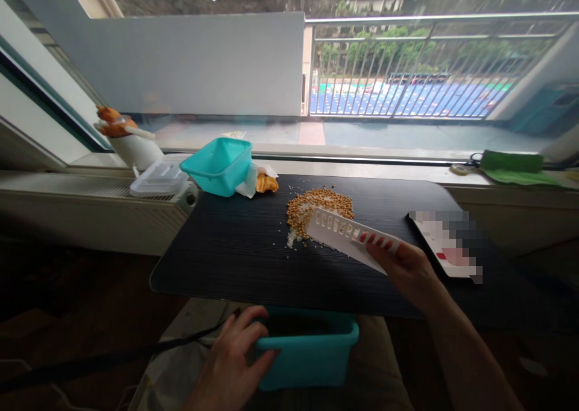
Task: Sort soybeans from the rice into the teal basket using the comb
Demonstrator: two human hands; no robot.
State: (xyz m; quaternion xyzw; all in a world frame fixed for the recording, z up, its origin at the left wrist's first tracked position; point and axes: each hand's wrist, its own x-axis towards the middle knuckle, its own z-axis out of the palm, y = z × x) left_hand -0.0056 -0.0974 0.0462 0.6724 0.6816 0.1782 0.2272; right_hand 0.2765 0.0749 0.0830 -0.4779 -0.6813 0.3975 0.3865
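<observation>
My right hand (404,265) grips a flat white slotted plastic piece (348,235) by its near end. Its far edge rests against a pile of yellow-brown beans (319,209) mixed with small white grains on the black table (253,254). My left hand (233,356) holds the left rim of a teal plastic bin (307,353), thumb on the outer wall, below the table's near edge. The bin's inside is dark and partly hidden under the table.
A second teal bin (219,165) stands tilted at the table's back left, beside a clear lidded box (159,178), a white container (133,145) and crumpled paper. A white card (447,242) lies at right. A green cloth (515,166) sits on the sill.
</observation>
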